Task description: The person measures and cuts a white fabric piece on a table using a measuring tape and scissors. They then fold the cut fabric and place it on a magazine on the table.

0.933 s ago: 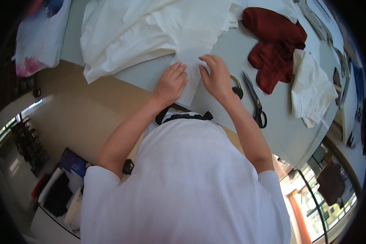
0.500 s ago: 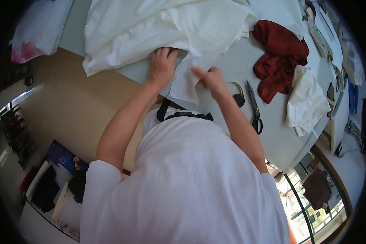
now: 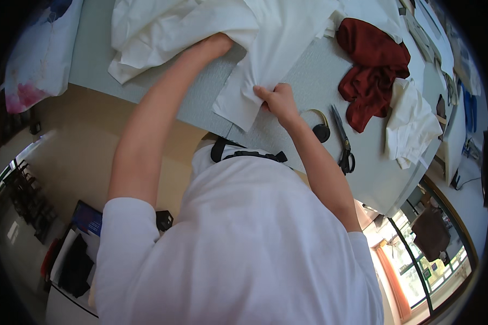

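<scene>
A large white cloth (image 3: 173, 38) lies in folds over the far part of the pale grey table (image 3: 198, 105). My left hand (image 3: 220, 44) reaches in under the cloth's near fold, and its fingers are hidden there. From the cloth a narrower flat piece (image 3: 244, 89) hangs down toward the table's near edge. On that piece's right edge my right hand (image 3: 279, 101) is closed, thumb and fingers pinching the white cloth, with small creases at the grip.
Right of my right hand lie a black tape measure (image 3: 321, 132) and black-handled scissors (image 3: 344, 143). Beyond them are a crumpled dark red cloth (image 3: 371, 65) and a smaller white cloth (image 3: 412, 122). A printed fabric (image 3: 40, 59) hangs over the table at the far left.
My left hand has slid farther away under the cloth. My right hand, blurred before, now grips the narrow piece's edge. That piece lies flatter and its lower end has shifted left.
</scene>
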`<state>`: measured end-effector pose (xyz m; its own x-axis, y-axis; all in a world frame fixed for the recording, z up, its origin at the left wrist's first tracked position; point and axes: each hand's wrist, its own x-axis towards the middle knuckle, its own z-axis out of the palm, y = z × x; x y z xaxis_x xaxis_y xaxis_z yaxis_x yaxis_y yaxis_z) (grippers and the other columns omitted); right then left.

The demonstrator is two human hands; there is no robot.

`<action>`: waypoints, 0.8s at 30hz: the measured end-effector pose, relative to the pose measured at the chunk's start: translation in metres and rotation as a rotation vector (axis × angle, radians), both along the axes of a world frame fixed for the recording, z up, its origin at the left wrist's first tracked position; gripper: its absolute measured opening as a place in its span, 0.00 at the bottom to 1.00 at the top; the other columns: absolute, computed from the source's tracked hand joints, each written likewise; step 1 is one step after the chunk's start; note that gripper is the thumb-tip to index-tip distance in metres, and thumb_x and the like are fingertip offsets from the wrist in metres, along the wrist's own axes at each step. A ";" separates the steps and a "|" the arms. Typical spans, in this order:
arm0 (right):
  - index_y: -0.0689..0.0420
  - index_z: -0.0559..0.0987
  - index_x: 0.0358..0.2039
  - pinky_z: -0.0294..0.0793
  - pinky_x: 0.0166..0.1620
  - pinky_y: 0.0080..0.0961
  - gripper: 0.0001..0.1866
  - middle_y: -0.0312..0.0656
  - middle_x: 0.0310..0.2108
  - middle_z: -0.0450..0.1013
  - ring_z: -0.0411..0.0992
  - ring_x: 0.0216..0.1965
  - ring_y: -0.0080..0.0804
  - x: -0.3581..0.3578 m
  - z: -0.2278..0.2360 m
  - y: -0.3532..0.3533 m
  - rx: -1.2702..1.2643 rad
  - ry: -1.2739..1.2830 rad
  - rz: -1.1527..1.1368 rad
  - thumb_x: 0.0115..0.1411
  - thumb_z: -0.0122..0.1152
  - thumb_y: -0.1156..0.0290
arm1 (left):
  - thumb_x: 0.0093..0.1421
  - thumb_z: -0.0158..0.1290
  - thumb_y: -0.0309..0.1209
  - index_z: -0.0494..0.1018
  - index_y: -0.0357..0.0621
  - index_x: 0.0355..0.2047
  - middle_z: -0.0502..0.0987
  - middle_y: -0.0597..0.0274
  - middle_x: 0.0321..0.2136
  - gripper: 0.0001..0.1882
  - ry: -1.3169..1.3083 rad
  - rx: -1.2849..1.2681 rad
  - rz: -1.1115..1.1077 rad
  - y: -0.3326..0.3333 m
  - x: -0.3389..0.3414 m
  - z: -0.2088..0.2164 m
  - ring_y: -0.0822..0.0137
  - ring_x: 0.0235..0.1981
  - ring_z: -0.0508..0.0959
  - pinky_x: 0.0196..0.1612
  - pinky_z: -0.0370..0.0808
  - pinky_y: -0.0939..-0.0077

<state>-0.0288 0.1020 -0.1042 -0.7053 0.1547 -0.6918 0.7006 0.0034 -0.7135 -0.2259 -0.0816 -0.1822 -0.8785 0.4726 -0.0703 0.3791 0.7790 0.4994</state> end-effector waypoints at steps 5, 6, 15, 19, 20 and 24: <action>0.67 0.81 0.26 0.71 0.24 0.25 0.19 0.40 0.20 0.76 0.71 0.17 0.25 -0.005 0.002 0.000 -0.049 -0.019 -0.020 0.58 0.68 0.60 | 0.59 0.56 0.37 0.79 0.38 0.34 0.78 0.45 0.38 0.14 -0.161 0.326 0.187 0.003 0.099 0.057 0.44 0.39 0.76 0.45 0.72 0.54; 0.67 0.82 0.27 0.71 0.24 0.25 0.19 0.40 0.20 0.76 0.72 0.17 0.25 -0.003 0.005 0.001 0.027 -0.024 0.031 0.59 0.68 0.59 | 0.58 0.59 0.35 0.78 0.37 0.33 0.76 0.46 0.36 0.12 0.105 0.305 0.104 -0.003 0.121 0.047 0.47 0.38 0.75 0.42 0.72 0.56; 0.60 0.80 0.41 0.76 0.41 0.32 0.11 0.44 0.32 0.78 0.77 0.33 0.41 0.163 0.063 0.137 0.983 0.143 0.063 0.59 0.62 0.71 | 0.51 0.65 0.30 0.76 0.32 0.31 0.78 0.49 0.39 0.13 -0.511 0.260 0.545 -0.018 0.204 0.094 0.49 0.38 0.79 0.42 0.74 0.63; 0.62 0.74 0.52 0.73 0.50 0.35 0.22 0.49 0.41 0.73 0.73 0.45 0.47 0.271 0.034 0.179 1.114 0.183 0.217 0.54 0.60 0.78 | 0.57 0.62 0.26 0.74 0.33 0.36 0.80 0.53 0.41 0.10 -0.811 0.818 0.900 -0.007 0.221 0.089 0.57 0.38 0.81 0.42 0.76 0.67; 0.62 0.72 0.54 0.72 0.51 0.36 0.25 0.51 0.43 0.72 0.73 0.46 0.47 0.277 0.032 0.179 1.116 0.242 0.235 0.53 0.59 0.79 | 0.58 0.61 0.25 0.74 0.34 0.37 0.80 0.54 0.42 0.09 -0.905 0.958 0.979 -0.006 0.225 0.087 0.59 0.39 0.81 0.44 0.77 0.66; 0.63 0.70 0.54 0.69 0.55 0.41 0.28 0.52 0.44 0.71 0.70 0.48 0.51 0.283 0.027 0.176 0.985 0.262 0.133 0.50 0.61 0.78 | 0.65 0.55 0.23 0.72 0.35 0.45 0.79 0.53 0.44 0.10 -1.079 1.190 1.098 -0.005 0.241 0.077 0.59 0.42 0.80 0.48 0.77 0.63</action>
